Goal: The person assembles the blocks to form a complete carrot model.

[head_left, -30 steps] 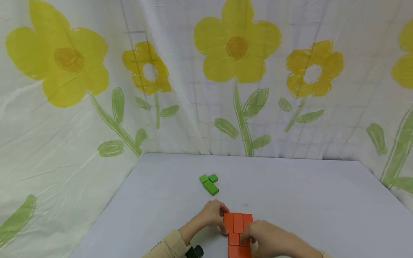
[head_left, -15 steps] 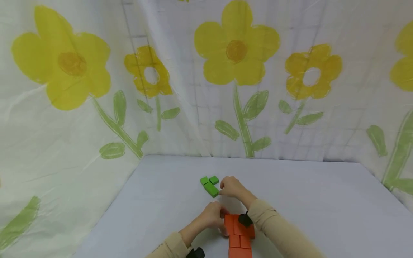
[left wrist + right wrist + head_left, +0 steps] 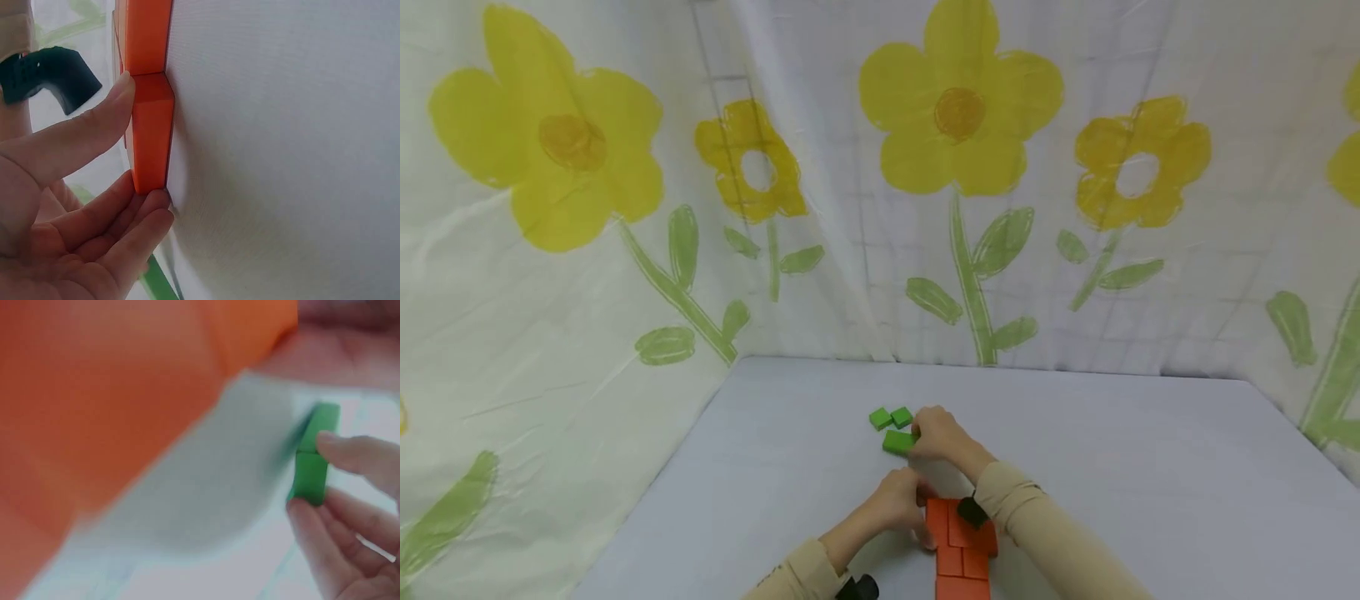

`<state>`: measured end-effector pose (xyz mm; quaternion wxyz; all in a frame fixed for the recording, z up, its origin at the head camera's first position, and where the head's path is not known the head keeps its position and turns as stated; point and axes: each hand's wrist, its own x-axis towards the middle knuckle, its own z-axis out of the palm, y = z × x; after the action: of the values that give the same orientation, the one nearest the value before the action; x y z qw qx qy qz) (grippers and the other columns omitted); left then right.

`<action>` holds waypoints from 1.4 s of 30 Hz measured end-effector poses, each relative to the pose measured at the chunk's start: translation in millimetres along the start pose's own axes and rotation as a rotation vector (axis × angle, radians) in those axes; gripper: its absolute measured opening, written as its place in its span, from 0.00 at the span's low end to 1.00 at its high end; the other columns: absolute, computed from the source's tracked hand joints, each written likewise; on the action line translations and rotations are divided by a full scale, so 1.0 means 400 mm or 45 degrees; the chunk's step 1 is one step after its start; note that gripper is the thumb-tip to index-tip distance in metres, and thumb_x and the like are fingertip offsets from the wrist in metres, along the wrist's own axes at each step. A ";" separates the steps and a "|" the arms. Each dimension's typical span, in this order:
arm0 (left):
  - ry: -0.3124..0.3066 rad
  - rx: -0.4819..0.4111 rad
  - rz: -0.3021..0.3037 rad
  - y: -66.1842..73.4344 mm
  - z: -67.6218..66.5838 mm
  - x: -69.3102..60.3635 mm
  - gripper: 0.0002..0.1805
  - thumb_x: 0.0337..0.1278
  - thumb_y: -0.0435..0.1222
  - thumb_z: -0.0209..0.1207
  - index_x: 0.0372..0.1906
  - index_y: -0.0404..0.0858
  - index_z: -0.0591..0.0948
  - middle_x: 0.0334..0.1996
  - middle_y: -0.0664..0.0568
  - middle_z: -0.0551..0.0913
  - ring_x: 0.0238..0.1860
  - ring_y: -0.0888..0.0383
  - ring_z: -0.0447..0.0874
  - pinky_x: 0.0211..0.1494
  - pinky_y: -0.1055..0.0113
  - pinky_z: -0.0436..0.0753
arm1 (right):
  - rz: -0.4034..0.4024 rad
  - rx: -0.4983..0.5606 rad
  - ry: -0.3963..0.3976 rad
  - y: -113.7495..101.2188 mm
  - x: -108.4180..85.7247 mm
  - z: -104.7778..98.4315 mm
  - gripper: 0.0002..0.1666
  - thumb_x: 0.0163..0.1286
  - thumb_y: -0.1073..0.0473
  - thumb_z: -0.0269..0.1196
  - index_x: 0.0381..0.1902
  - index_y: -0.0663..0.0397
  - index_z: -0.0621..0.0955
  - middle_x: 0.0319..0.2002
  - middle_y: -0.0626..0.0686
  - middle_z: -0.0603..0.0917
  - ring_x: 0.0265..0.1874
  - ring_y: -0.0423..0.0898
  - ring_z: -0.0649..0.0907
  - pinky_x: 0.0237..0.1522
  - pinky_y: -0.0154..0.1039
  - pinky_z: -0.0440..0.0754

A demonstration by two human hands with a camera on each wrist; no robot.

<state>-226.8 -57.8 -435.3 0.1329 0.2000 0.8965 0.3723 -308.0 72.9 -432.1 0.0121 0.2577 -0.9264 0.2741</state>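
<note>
In the head view my left hand (image 3: 891, 502) grips the far left end of a flat arrangement of orange blocks (image 3: 962, 588). Seen from the left wrist, its thumb and fingers (image 3: 134, 250) hold opposite sides of an orange block (image 3: 153, 140). My right hand (image 3: 942, 435) reaches over that arrangement, pinching the right end of a longer green block (image 3: 897, 442). The right wrist view shows the thumb and fingers (image 3: 322, 547) around green pieces (image 3: 310, 475) that meet at a seam; which piece is which I cannot tell. The right forearm hides part of the orange blocks.
Two small green blocks (image 3: 880, 418) stand just beyond the longer one. A white table (image 3: 1120, 467) runs back to a hanging white cloth (image 3: 865, 250) painted with yellow flowers. Dark wrist cameras are on both arms, the right one above the orange blocks.
My right hand has left the orange blocks and gone forward to the green ones. The longer green block has turned from diagonal to nearly crosswise, apart from the small ones. My left hand has stayed put.
</note>
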 end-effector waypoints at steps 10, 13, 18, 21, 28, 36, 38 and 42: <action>-0.021 0.000 -0.041 -0.001 0.001 0.003 0.25 0.24 0.27 0.80 0.38 0.31 0.85 0.27 0.54 0.82 0.29 0.64 0.75 0.35 0.70 0.76 | -0.041 0.189 -0.154 0.101 -0.100 -0.095 0.13 0.50 0.65 0.75 0.34 0.64 0.86 0.28 0.49 0.86 0.27 0.38 0.81 0.32 0.33 0.79; -0.009 0.005 -0.022 -0.001 0.002 0.002 0.25 0.22 0.27 0.80 0.37 0.31 0.85 0.26 0.55 0.81 0.28 0.65 0.74 0.34 0.71 0.75 | -0.040 0.243 -0.207 0.119 -0.131 -0.103 0.14 0.51 0.65 0.74 0.36 0.64 0.86 0.28 0.49 0.86 0.28 0.38 0.82 0.32 0.33 0.79; 0.006 -0.003 -0.006 0.001 0.001 -0.003 0.25 0.21 0.26 0.80 0.37 0.31 0.85 0.26 0.55 0.81 0.28 0.65 0.73 0.34 0.71 0.75 | -0.059 0.269 -0.229 0.137 -0.170 -0.102 0.14 0.51 0.65 0.75 0.36 0.64 0.86 0.29 0.48 0.86 0.28 0.37 0.82 0.31 0.32 0.80; 0.007 -0.011 -0.014 0.001 0.001 -0.005 0.25 0.22 0.26 0.80 0.37 0.31 0.85 0.26 0.54 0.81 0.28 0.65 0.73 0.34 0.71 0.75 | -0.063 0.278 -0.240 0.140 -0.185 -0.100 0.14 0.51 0.65 0.74 0.36 0.64 0.86 0.29 0.48 0.86 0.28 0.36 0.82 0.31 0.32 0.80; 0.005 -0.031 -0.025 0.003 0.003 -0.006 0.25 0.22 0.25 0.80 0.38 0.30 0.85 0.26 0.54 0.81 0.28 0.64 0.73 0.34 0.70 0.75 | -0.064 0.301 -0.281 0.138 -0.206 -0.100 0.12 0.52 0.66 0.74 0.36 0.63 0.85 0.29 0.47 0.86 0.28 0.36 0.81 0.31 0.33 0.79; 0.029 0.009 -0.006 0.001 0.002 -0.009 0.25 0.21 0.26 0.80 0.37 0.32 0.84 0.26 0.56 0.79 0.28 0.65 0.71 0.34 0.71 0.73 | -0.076 0.292 -0.257 0.145 -0.205 -0.087 0.07 0.60 0.61 0.70 0.34 0.58 0.86 0.30 0.45 0.86 0.29 0.35 0.80 0.33 0.33 0.79; 0.040 0.024 0.005 0.001 0.002 -0.010 0.25 0.20 0.27 0.80 0.36 0.33 0.83 0.25 0.56 0.78 0.28 0.65 0.71 0.34 0.71 0.73 | -0.081 0.299 -0.258 0.144 -0.207 -0.085 0.06 0.59 0.61 0.71 0.33 0.58 0.86 0.29 0.45 0.85 0.28 0.35 0.79 0.33 0.33 0.78; 0.056 0.030 0.015 0.000 0.004 -0.011 0.25 0.20 0.27 0.81 0.35 0.35 0.82 0.25 0.57 0.77 0.28 0.65 0.70 0.35 0.71 0.73 | -0.083 0.319 -0.273 0.141 -0.210 -0.085 0.06 0.59 0.61 0.71 0.32 0.58 0.86 0.28 0.44 0.85 0.27 0.34 0.78 0.31 0.32 0.78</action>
<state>-222.4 -58.9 -436.0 0.1087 0.1986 0.9023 0.3669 -266.6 170.4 -445.2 -0.1099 0.3150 -0.8721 0.3580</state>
